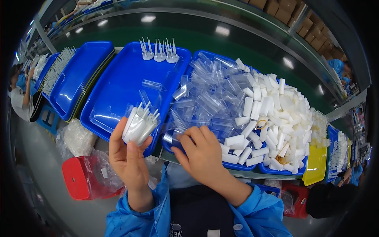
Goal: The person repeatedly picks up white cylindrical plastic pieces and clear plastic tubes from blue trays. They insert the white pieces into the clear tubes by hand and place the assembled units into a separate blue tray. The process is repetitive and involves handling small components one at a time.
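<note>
My left hand is closed around a white plastic piece with several thin prongs pointing up, held above the near edge of a blue tray. At the far side of that tray stand three similar white pronged pieces, and a few clear plastic sleeves lie on it. My right hand is at the near left corner of the neighbouring tray, its fingers bent with thumb and index at a shiny clear sleeve. Many more clear sleeves are heaped beyond it.
White foam-like blocks pile up on the right, with rubber bands among them. Further right is a yellow tray. Stacked blue trays stand at the left. A red stool with plastic bags is below. Other people work at both sides.
</note>
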Motion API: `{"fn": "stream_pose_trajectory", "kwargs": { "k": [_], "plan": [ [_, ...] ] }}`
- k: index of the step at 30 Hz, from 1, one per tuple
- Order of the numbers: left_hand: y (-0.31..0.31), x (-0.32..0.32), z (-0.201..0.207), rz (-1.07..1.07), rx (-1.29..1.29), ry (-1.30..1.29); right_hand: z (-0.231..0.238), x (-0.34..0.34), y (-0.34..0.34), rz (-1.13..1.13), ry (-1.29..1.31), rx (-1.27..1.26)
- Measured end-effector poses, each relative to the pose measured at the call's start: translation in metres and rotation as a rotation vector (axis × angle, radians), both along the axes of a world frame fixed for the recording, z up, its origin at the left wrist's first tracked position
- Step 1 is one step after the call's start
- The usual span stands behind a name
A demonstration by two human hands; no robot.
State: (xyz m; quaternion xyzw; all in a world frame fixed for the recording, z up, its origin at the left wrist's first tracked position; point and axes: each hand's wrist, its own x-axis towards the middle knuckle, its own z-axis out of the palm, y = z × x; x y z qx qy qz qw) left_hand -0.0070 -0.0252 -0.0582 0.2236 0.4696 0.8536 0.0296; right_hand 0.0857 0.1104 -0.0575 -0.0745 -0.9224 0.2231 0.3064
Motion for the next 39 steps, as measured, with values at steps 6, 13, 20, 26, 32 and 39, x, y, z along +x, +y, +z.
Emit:
{"fn": "stream_pose_trajectory", "kwargs": {
  "k": [6, 13, 20, 26, 32, 39],
  "plan": [
    [0.001, 0.002, -0.003, -0.016, -0.112, 0.054, 0.012, 0.028, 0.013, 0.045, 0.11, -0.304],
    [0.021, 0.029, 0.003, -0.284, -0.17, 0.158, 0.018, 0.074, 0.028, 0.124, 0.266, -0.96],
    [0.036, 0.05, 0.008, -0.448, -0.215, 0.214, 0.015, 0.105, 0.044, -0.025, 0.521, -0.898],
    [0.042, 0.058, 0.01, -0.494, -0.273, 0.262, 0.021, 0.115, 0.055, -0.009, 0.584, -0.832],
    [0.047, 0.062, 0.006, -0.5, -0.291, 0.311, 0.025, 0.113, 0.056, -0.009, 0.571, -0.912],
    [0.047, 0.061, 0.005, -0.503, -0.312, 0.32, 0.028, 0.115, 0.061, -0.006, 0.491, -0.821]
  ]
}}
